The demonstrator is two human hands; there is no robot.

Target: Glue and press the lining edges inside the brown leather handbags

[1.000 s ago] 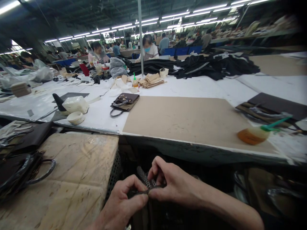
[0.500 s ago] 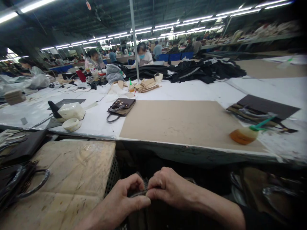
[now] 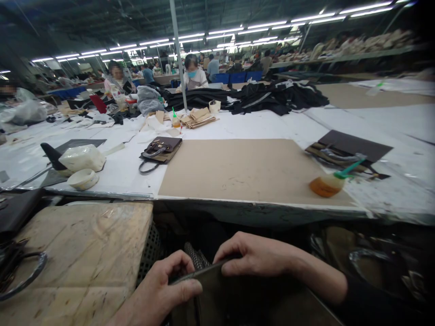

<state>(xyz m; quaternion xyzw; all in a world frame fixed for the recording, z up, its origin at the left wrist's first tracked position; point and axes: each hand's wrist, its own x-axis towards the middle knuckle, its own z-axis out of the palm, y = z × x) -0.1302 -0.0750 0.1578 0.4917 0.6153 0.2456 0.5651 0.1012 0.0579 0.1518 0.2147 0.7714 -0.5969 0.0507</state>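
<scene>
Lower centre of the frame: your left hand [image 3: 159, 290] pinches the top edge of a dark leather panel [image 3: 244, 299] between thumb and fingers. Your right hand [image 3: 258, 259] grips the same edge, fingers curled over it. A checked strap [image 3: 197, 259] shows between both hands. Beyond them, the worktop [image 3: 272, 124] carries a cardboard sheet [image 3: 244, 167], an orange glue bottle [image 3: 324, 185] at right and a brown handbag [image 3: 160, 149] at left.
</scene>
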